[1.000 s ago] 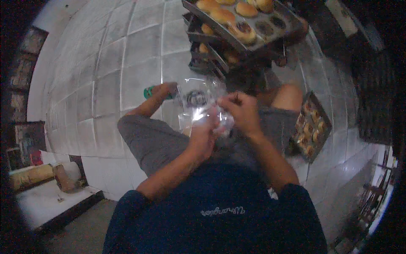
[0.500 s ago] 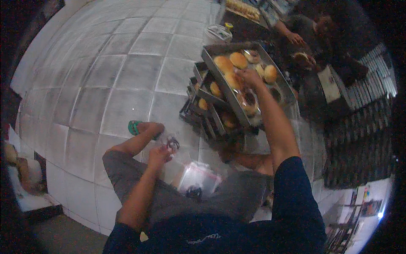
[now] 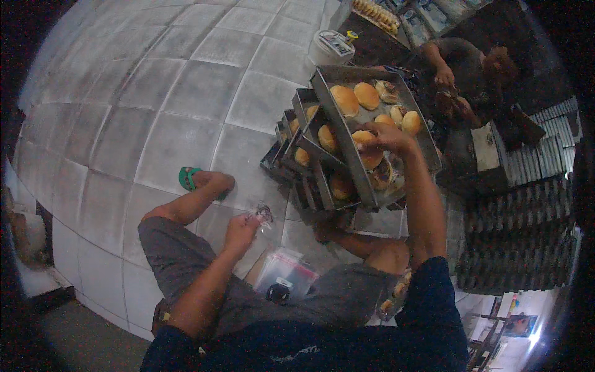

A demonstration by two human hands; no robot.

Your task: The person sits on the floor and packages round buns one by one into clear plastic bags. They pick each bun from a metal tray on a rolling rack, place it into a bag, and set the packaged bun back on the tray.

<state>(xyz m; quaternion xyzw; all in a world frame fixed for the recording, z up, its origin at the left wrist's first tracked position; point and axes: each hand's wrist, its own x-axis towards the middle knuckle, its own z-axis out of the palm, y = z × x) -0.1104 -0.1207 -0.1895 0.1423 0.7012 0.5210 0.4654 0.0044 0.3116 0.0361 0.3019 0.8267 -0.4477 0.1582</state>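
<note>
Grey tiled floor [image 3: 155, 93] underfoot, spreading far and left. Seated cross-legged on it, grey shorts, dark blue shirt, green sandal [image 3: 186, 178] on the far left foot. Stack of metal baking trays [image 3: 297, 161] on the floor just ahead, right of centre, tilted toward the right. Top tray [image 3: 359, 180] largest, loaded with round golden buns [image 3: 346, 100], some darker-topped ones at its near end. Another person [image 3: 471, 68] crouched at the far right behind the trays, hands busy over dark pans. Pile of clear plastic bags [image 3: 286, 276] with a red strip lying in the lap, near centre. Right hand [image 3: 387, 137] stretched out over the top tray, fingers closed around one bun [image 3: 365, 139], the bun resting just above the tray's middle. Left hand [image 3: 240, 228] raised over the left knee, fingers pinched on a small clear plastic bag [image 3: 263, 215], well apart from the trays.
</note>
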